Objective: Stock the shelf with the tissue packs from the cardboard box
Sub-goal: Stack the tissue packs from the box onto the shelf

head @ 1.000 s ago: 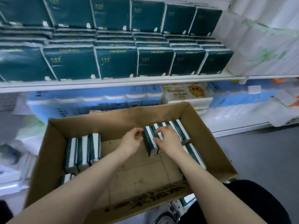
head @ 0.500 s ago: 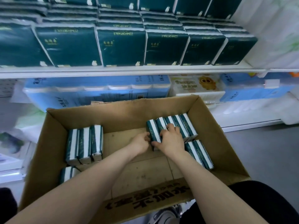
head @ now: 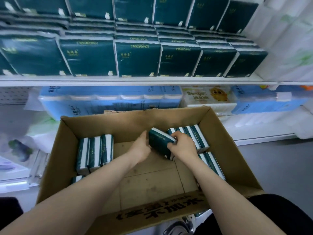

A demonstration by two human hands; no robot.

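Gripping: in the head view, the left hand (head: 140,147) and right hand (head: 183,145) clasp one dark green tissue pack (head: 158,140) between them. The left hand cups its 9 o'clock face and the right hand's fingers curl over its 3 o'clock edge.
Pack's place: it is inside the cardboard box (head: 67,150), toward 1 o'clock of the floor, tipped away from the upright row (head: 196,136) just beside it. Whether its lower corner rests on the box floor cannot be told.
Why tilted: tipping it probably frees it from tightly packed neighbours, giving the fingers room to close round it.
Why two hands: the wrapper looks soft and slippery, so pressure from both sides likely keeps it steady.
Arms: both forearms reach in from 6 o'clock and converge near the box's centre, with the wrists dropped below the rim.
Other stock: three packs (head: 94,151) stand at 9 o'clock, and two packs (head: 211,164) stand at 4 o'clock.
Shelf: the shelf (head: 135,81) runs at 12 o'clock above the box, fronted with matching green packs (head: 137,60) standing upright. It is presumably where this pack is headed.
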